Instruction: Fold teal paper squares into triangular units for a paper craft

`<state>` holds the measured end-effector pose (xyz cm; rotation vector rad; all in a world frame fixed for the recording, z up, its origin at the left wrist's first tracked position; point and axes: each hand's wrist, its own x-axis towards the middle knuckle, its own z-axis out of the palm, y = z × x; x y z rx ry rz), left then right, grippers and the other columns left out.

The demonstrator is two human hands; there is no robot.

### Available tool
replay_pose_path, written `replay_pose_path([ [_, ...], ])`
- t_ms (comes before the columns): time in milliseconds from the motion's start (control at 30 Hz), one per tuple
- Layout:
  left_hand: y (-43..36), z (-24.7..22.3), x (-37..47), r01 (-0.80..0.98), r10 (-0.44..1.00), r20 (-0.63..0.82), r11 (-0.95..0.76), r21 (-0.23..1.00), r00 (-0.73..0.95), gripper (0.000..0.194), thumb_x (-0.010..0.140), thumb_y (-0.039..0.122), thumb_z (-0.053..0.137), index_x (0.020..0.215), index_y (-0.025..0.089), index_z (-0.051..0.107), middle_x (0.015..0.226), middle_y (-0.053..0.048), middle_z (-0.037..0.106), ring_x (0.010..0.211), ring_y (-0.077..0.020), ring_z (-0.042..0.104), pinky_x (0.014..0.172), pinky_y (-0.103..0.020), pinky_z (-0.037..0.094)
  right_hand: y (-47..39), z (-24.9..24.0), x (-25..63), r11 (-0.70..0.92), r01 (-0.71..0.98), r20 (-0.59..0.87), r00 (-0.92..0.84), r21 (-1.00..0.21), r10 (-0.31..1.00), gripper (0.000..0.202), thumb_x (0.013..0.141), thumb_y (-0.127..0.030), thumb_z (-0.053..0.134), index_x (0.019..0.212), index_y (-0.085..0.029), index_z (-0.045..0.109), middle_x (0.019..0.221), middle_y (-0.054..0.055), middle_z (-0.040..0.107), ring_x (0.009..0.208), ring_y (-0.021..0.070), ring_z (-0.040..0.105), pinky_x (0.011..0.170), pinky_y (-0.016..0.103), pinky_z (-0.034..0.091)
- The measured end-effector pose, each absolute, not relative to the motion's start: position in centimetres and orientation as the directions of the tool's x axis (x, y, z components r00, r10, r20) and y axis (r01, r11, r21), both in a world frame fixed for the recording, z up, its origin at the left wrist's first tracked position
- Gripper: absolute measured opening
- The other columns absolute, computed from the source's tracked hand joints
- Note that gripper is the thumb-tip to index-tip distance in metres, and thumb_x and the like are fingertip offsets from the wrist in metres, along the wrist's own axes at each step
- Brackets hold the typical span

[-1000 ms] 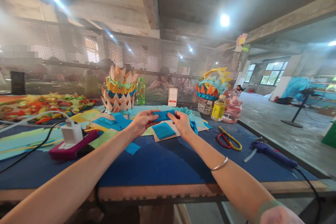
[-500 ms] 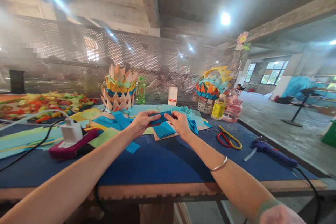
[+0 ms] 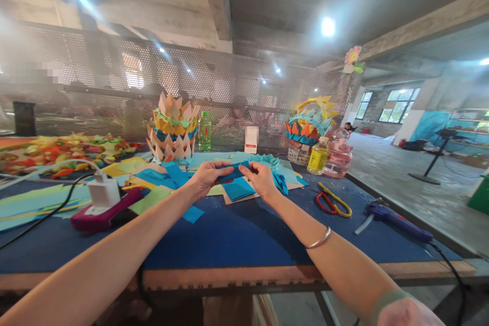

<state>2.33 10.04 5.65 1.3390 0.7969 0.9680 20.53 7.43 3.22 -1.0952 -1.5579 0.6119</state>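
Note:
Between my two hands, just above the table, is a small folded piece of blue paper [image 3: 236,172]. My left hand [image 3: 212,177] pinches its left end between thumb and fingers. The right end is gripped the same way by my right hand [image 3: 260,177]. Below them lies a stack of blue paper squares [image 3: 239,189] on a tan sheet. Pointed, folded light-blue paper pieces [image 3: 269,161] sit just behind my right hand. More blue sheets [image 3: 164,177] are spread behind and left of my left hand, and a single blue square [image 3: 193,214] lies under my left wrist.
Red-and-yellow scissors [image 3: 332,200] and a purple glue gun [image 3: 397,221] lie at the right. A magenta power strip [image 3: 107,211] with a white plug stands left. Paper crowns [image 3: 171,145], a green bottle [image 3: 205,132], a yellow bottle [image 3: 318,157] and a pink jug [image 3: 338,157] line the back.

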Motion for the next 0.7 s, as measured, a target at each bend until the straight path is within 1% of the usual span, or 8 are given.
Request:
replay_pose_path([
  [333,9.75,5.75,2.40,-0.108,0.909,0.064,-0.021,0.994,0.412,0.033,0.097,0.033,0.062,0.125,0.016,0.059,0.124,-0.010,0.062,0.103,-0.0238,0.065,0.086,-0.044,0.057,7.53,3.11,20.47,0.448,0.315,0.467,-0.018,-0.837,0.884,0.028,0.098,-0.034,0.062,0.120,-0.016,0.062,0.120,0.008,0.065,0.100,0.0223,0.067,0.084,0.042,0.058],
  [700,9.74,6.09,2.39,-0.066,0.917,0.035,-0.010,0.998,0.398,0.033,0.097,0.033,0.062,0.125,0.017,0.059,0.125,-0.010,0.062,0.105,-0.0243,0.065,0.087,-0.045,0.057,7.35,3.37,20.48,0.425,0.259,0.437,-0.011,-0.867,0.899,0.031,0.098,-0.036,0.062,0.120,-0.016,0.063,0.120,0.007,0.065,0.101,0.0250,0.067,0.085,0.042,0.058],
])
